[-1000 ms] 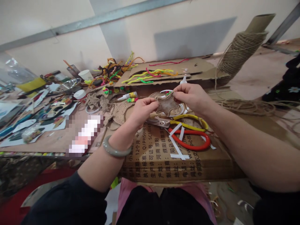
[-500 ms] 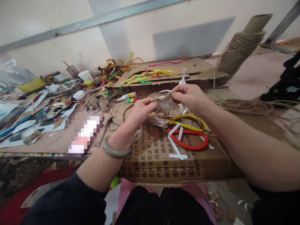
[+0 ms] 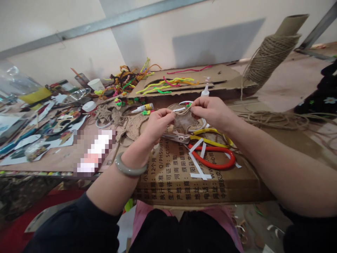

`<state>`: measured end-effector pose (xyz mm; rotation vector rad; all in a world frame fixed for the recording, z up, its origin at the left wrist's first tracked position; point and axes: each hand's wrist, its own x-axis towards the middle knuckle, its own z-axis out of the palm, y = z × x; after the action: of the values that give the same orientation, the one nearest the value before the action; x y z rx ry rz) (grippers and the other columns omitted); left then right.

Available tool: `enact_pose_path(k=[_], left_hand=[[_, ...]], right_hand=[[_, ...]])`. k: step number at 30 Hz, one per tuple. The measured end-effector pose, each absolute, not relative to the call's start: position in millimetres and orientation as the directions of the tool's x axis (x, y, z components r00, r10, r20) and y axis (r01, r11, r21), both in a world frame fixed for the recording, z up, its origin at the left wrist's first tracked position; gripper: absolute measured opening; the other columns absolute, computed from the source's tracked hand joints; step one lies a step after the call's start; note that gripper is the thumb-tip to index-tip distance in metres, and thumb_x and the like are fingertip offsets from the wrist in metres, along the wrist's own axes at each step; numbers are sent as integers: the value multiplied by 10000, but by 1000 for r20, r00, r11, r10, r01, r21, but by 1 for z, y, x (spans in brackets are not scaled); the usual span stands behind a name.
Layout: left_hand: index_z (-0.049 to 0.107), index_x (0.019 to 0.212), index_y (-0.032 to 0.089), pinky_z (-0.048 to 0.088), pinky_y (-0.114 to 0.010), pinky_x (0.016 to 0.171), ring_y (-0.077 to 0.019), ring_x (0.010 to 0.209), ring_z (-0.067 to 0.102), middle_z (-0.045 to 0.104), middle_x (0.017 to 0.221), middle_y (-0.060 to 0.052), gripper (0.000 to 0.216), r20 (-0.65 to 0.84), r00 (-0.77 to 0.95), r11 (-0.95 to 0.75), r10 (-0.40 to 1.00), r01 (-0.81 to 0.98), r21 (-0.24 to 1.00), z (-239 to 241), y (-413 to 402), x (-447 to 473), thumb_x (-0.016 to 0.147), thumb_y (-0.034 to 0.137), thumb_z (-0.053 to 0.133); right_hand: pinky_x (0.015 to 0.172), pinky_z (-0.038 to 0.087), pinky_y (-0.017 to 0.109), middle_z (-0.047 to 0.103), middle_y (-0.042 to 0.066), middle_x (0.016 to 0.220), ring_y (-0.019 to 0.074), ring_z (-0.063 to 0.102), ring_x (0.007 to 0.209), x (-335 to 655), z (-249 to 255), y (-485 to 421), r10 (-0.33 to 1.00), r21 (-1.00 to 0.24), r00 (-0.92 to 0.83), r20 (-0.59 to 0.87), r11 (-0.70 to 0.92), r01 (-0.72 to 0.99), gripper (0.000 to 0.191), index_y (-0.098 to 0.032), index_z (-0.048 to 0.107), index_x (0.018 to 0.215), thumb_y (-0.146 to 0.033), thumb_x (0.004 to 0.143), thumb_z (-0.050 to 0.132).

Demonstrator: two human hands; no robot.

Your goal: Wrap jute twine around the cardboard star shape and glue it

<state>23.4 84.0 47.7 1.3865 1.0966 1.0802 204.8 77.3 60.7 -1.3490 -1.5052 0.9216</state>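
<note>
A small star-shaped piece edged with brown twine (image 3: 183,121) is held between my two hands, above a cardboard box. My left hand (image 3: 161,123) pinches its left edge, thumb against fingers. On the upper right edge, my right hand (image 3: 209,109) closes in a similar pinch. Just below the star lie scissors (image 3: 212,156) with one red and one yellow handle, their blades pointing left. White paper strips (image 3: 198,163) lie across and beside the handles. Behind the star, partly covered, are coiled twine pieces (image 3: 173,107).
The printed cardboard box (image 3: 168,182) forms the work surface. A small glue tube (image 3: 143,108) lies behind my left hand, and a white nozzle bottle (image 3: 205,90) stands behind my right. A twine spool (image 3: 273,56) leans at right. Fuzzy coloured stems (image 3: 168,84) lie on cardboard at the back.
Both hands have shifted slightly, my right a little down and left. The star piece has tilted a little, and a white strip behind its top edge shows more.
</note>
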Motion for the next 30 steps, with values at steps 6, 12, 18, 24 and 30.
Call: enact_pose_path(k=[6, 12, 18, 24, 30], left_hand=[[652, 691, 156, 392, -219, 614, -70, 601, 483, 581, 636, 20, 132, 73, 189, -91, 979, 84, 992, 45, 84, 22, 754, 270, 670], [658, 690, 144, 357, -228, 576, -62, 568, 435, 553, 630, 27, 144, 16, 227, -43, 974, 111, 993, 48, 82, 25, 710, 277, 711], [650, 666, 148, 339, -239, 568, -72, 564, 428, 554, 619, 25, 72, 25, 221, -61, 975, 157, 986, 52, 79, 26, 699, 208, 672], [650, 661, 151, 321, -242, 554, -71, 552, 411, 533, 596, 29, 83, 32, 227, -68, 973, 153, 986, 50, 80, 25, 702, 218, 676], [693, 719, 143, 319, -238, 522, -68, 532, 422, 574, 615, 12, 108, -13, 233, -28, 972, 172, 985, 48, 79, 28, 681, 242, 714]], right_hand=[[554, 360, 263, 572, -19, 550, 99, 468, 544, 206, 60, 79, 988, -926, -6, 153, 145, 348, 125, -178, 616, 645, -77, 704, 572], [554, 345, 267, 569, -21, 562, 97, 453, 545, 205, 63, 76, 992, -924, -28, 120, 122, 363, 119, -176, 616, 658, -79, 707, 567], [549, 331, 269, 560, -26, 559, 100, 439, 546, 203, 63, 74, 993, -916, -44, 109, 117, 384, 116, -182, 612, 647, -83, 690, 569], [543, 328, 270, 560, -23, 554, 100, 438, 541, 204, 61, 75, 992, -912, -43, 120, 127, 391, 114, -184, 614, 654, -90, 691, 562], [518, 310, 264, 517, -43, 529, 88, 416, 522, 201, 65, 72, 990, -896, -85, 112, 138, 423, 109, -179, 604, 637, -91, 677, 552]])
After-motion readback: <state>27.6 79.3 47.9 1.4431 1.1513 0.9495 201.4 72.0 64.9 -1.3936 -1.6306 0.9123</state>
